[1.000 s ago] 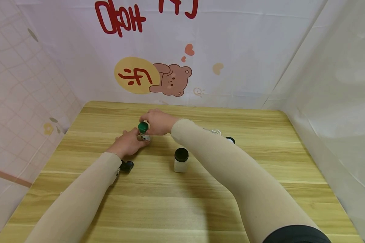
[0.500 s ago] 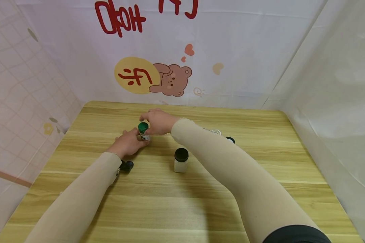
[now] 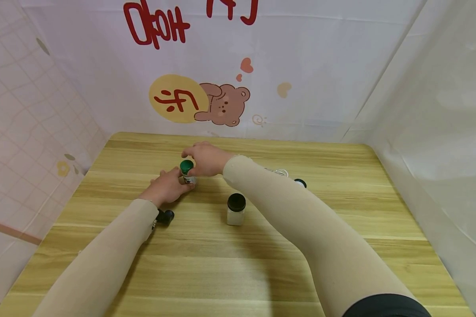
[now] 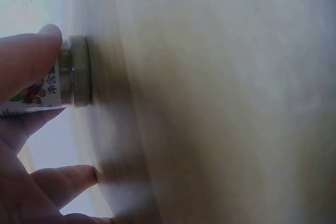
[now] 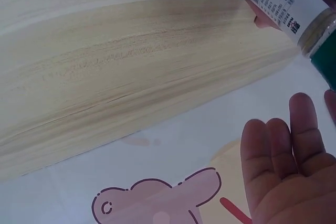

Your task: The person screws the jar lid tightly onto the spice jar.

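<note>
A small spice jar (image 3: 188, 179) with a printed label stands upright at the left rear of the table. My left hand (image 3: 166, 187) grips its lower part between thumb and fingers. In the left wrist view the thumb lies across the jar (image 4: 47, 87) near its base, with other fingers spread by the tabletop. The green cap (image 3: 187, 166) is still on top, and my right hand (image 3: 209, 159) has thumb and index finger at its edge. Seen from the right wrist, one fingertip meets the cap (image 5: 326, 59) while the remaining fingers (image 5: 257, 156) extend away from it.
Nearer the front stands a jar with a black lid (image 3: 236, 202). Behind the right sleeve, a white cable (image 3: 280, 172) and another dark-lidded container (image 3: 300, 182) are partly hidden. A printed curtain (image 3: 313, 79) rises behind the wooden table (image 3: 206, 273).
</note>
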Demonstrator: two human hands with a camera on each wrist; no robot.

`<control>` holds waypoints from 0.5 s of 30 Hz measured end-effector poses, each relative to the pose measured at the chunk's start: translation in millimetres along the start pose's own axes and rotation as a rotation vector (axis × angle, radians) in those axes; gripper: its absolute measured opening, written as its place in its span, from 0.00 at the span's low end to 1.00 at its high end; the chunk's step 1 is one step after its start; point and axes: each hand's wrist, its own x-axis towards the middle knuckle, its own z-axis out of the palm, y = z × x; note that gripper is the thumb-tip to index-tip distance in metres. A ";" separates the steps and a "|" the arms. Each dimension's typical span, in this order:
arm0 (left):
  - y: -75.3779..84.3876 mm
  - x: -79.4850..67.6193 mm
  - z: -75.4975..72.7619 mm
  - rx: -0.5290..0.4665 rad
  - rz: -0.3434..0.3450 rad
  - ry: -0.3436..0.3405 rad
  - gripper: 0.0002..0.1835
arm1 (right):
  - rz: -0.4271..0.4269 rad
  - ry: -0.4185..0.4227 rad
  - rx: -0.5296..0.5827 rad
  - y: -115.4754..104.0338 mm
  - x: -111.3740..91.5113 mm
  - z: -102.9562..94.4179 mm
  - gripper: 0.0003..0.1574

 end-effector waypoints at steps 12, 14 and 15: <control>-1.0 0.0 0.0 0.000 0.007 0.001 0.39 | -0.003 0.008 0.009 -0.5 0.1 1.1 0.33; -1.4 0.5 0.2 0.002 0.007 0.000 0.39 | -0.011 0.009 0.009 -0.6 -0.2 1.0 0.34; -1.4 0.2 0.0 0.004 0.008 -0.001 0.39 | -0.018 0.009 0.006 -0.6 -0.2 0.8 0.35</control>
